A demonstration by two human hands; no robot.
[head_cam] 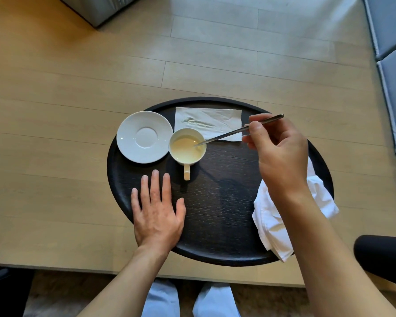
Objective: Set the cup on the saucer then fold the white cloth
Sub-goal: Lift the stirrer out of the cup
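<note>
A white cup (pixel 187 149) with pale liquid stands on the dark oval tray (pixel 217 220), its handle pointing toward me. Just left of it, touching or nearly so, lies the empty white saucer (pixel 144 136). My right hand (pixel 281 152) pinches a thin metal spoon (pixel 233 132) whose tip dips into the cup. My left hand (pixel 157 209) rests flat on the tray, fingers spread, below the saucer. The crumpled white cloth (pixel 272 223) lies at the tray's right edge, partly hidden under my right forearm.
A white paper napkin (pixel 206 121) with a damp mark lies at the back of the tray. The tray sits on a light wooden table. Grey cushions (pixel 393 65) line the right side. A dark rounded object (pixel 384 257) is at lower right.
</note>
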